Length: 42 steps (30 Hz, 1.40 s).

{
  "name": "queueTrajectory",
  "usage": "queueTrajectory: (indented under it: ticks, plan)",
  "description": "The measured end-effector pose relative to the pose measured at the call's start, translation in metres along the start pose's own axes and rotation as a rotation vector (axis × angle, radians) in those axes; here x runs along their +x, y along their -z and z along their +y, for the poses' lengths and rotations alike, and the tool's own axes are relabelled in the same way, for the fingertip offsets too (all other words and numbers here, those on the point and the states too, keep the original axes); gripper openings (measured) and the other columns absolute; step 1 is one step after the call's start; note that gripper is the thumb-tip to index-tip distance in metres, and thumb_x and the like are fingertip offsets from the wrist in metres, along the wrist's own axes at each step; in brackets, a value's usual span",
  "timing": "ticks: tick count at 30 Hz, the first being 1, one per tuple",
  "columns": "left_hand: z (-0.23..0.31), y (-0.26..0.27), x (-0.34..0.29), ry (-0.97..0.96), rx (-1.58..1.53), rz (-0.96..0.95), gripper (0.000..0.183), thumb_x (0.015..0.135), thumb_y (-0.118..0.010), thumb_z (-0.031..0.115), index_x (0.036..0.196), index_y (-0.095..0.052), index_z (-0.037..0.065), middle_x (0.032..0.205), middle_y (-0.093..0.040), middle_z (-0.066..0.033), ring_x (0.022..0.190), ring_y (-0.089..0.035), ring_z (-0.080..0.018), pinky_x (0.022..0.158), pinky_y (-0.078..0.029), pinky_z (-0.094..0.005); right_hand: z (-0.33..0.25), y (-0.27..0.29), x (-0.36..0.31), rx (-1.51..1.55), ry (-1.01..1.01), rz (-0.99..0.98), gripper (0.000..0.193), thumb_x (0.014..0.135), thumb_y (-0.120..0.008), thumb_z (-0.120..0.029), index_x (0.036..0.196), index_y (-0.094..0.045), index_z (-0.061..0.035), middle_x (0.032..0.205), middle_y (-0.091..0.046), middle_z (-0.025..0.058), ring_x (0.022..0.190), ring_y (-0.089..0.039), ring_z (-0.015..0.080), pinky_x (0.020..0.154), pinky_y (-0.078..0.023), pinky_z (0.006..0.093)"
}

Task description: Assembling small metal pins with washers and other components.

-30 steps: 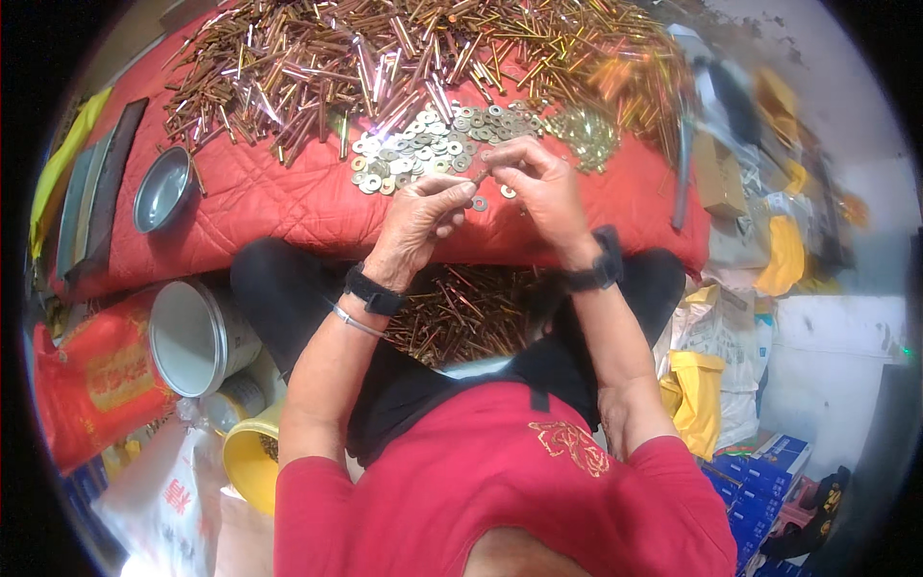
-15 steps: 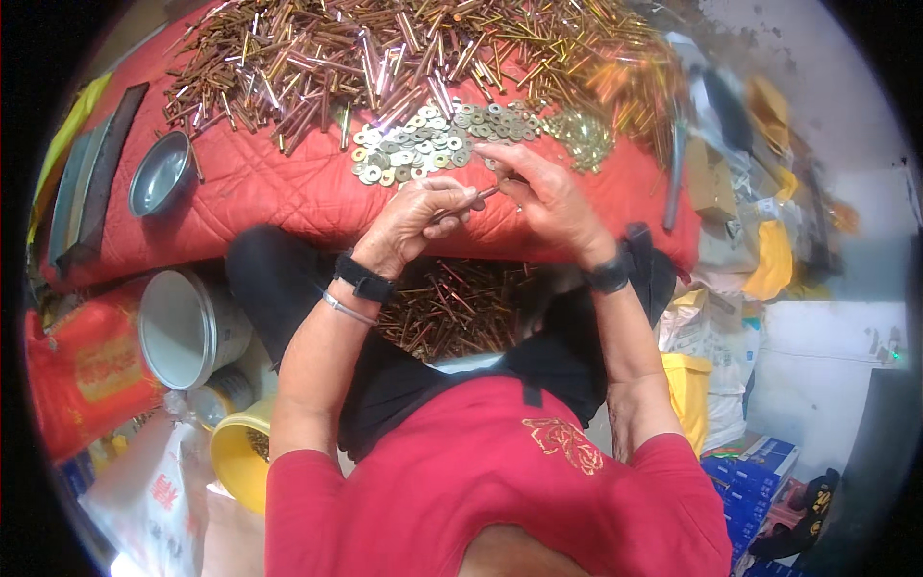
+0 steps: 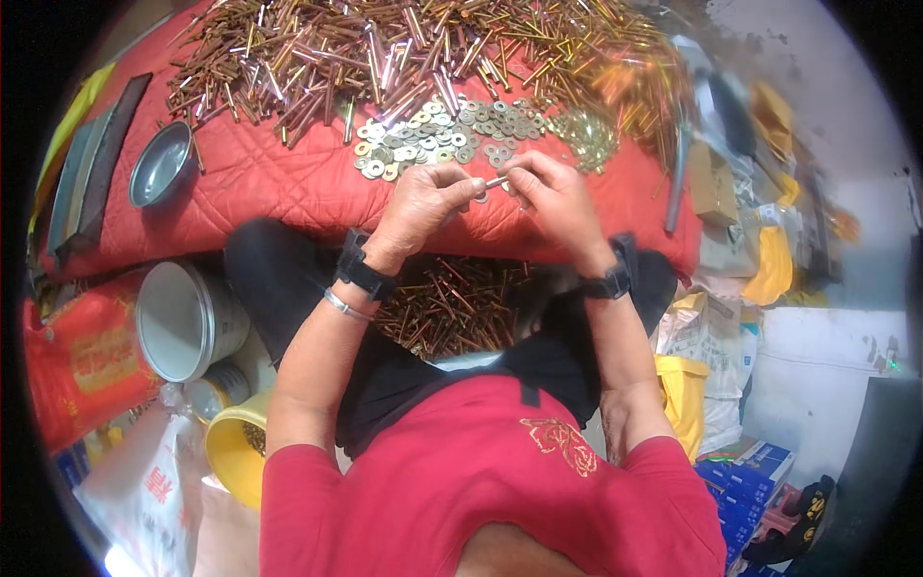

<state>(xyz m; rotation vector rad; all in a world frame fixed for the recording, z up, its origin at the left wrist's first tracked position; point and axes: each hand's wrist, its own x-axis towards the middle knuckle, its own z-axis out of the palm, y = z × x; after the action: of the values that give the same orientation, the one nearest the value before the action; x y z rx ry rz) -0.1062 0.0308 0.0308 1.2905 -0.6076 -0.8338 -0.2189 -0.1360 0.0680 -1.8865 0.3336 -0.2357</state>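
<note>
My left hand (image 3: 423,204) is closed, thumb and fingers pinching one end of a thin metal rod (image 3: 494,183). At the rod's other end, the fingers of my right hand (image 3: 555,200) are pressed together around the tip. Whether a small part sits between those right fingertips is hidden. Just beyond both hands lies a spread of flat metal washers (image 3: 409,144) on the red quilted cover (image 3: 279,192). Behind the washers rises a big heap of copper- and gold-coloured rods (image 3: 385,62). Small yellowish metal pieces (image 3: 588,139) lie to the right of the washers.
A metal bowl (image 3: 162,165) sits on the cover's left side. More rods (image 3: 452,308) lie below the cover's near edge, between my legs. A white bucket (image 3: 187,317) and a yellow bucket (image 3: 226,452) stand at left. Blue boxes (image 3: 745,481) are stacked at lower right.
My right hand's fingers, spread near the rod's tip before, have closed around it. My left hand has turned slightly, and the rod now lies flatter between both hands.
</note>
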Motion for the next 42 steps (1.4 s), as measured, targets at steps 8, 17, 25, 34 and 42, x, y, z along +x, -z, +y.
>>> queueTrajectory:
  ticks: [8, 17, 25, 34, 42]
  plan:
    - [-0.008, 0.017, 0.003, 0.317, -0.412, -0.237, 0.02, 0.088, -0.066, 0.023, 0.084, -0.068, 0.004, 0.065, -0.054, 0.0043, 0.048, -0.038, -0.0008, 0.042, -0.028, -0.0185, -0.01, -0.004, 0.001, -0.174, 0.46, 0.029, 0.009, 0.088, -0.059, -0.001, 0.094, -0.066, -0.0025, 0.075, -0.059, -0.0001, 0.065, -0.054, 0.0088, 0.06, -0.045, 0.0248]
    - [-0.021, -0.002, 0.004, -0.133, -0.046, 0.071, 0.014, 0.079, -0.076, 0.017, 0.084, -0.068, 0.007, 0.067, -0.058, 0.0049, 0.054, -0.045, -0.0024, 0.047, -0.032, -0.0194, 0.0, -0.009, 0.0, -0.415, 0.273, 0.07, 0.021, 0.094, -0.053, -0.017, 0.083, -0.058, -0.0002, 0.069, -0.056, 0.0075, 0.063, -0.056, 0.0201, 0.06, -0.044, 0.0344]
    - [-0.006, -0.002, 0.002, -0.029, -0.043, 0.052, 0.015, 0.077, -0.077, 0.017, 0.083, -0.068, 0.007, 0.067, -0.058, 0.0046, 0.055, -0.045, -0.0027, 0.047, -0.032, -0.0191, 0.009, -0.013, 0.011, -0.412, 0.561, 0.214, 0.023, 0.094, -0.052, -0.014, 0.115, -0.056, -0.0048, 0.071, -0.056, 0.0097, 0.069, -0.059, 0.0259, 0.068, -0.047, 0.0327]
    - [-0.005, -0.001, 0.0, 0.07, -0.081, 0.023, 0.013, 0.076, -0.076, 0.012, 0.08, -0.066, 0.006, 0.069, -0.059, 0.0042, 0.058, -0.046, -0.0025, 0.05, -0.035, -0.0189, -0.008, -0.016, 0.005, -0.27, 0.19, 0.128, 0.038, 0.092, -0.053, -0.006, 0.129, -0.049, -0.0066, 0.089, -0.062, 0.0141, 0.076, -0.062, 0.0228, 0.07, -0.048, 0.0327]
    - [-0.006, -0.001, 0.0, 0.078, -0.098, 0.021, 0.013, 0.077, -0.076, 0.013, 0.08, -0.065, 0.007, 0.063, -0.056, 0.0046, 0.05, -0.043, -0.0025, 0.045, -0.031, -0.0191, -0.002, -0.014, 0.004, -0.318, 0.253, 0.089, 0.039, 0.093, -0.053, -0.01, 0.132, -0.048, -0.0074, 0.092, -0.063, 0.0157, 0.078, -0.063, 0.0227, 0.071, -0.048, 0.032]
